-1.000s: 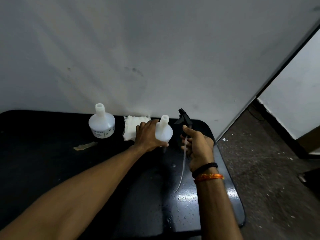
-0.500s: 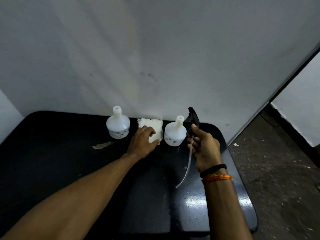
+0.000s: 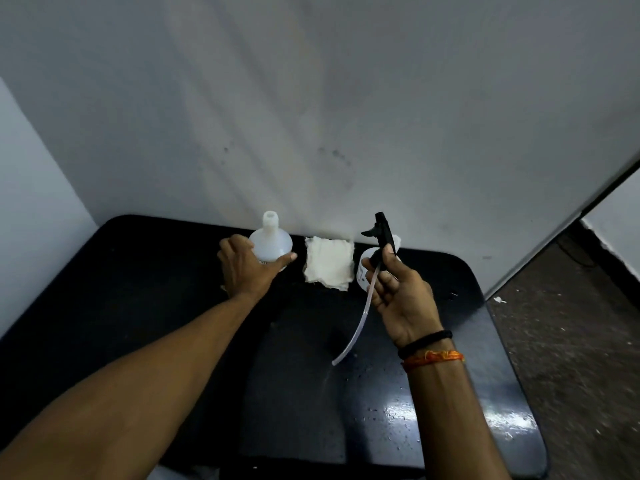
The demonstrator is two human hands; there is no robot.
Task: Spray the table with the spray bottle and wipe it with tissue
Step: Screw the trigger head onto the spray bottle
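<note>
At the back of the tabletop [image 3: 138, 306], my left hand [image 3: 247, 268] has left the right bottle [image 3: 363, 268] and now grasps the left bottle [image 3: 272, 242]; my right hand [image 3: 401, 292] keeps gripping the detached sprayer [image 3: 381, 233], so assembly comes next, with the tissue [image 3: 329, 263] lying untouched between both bottles.
</note>
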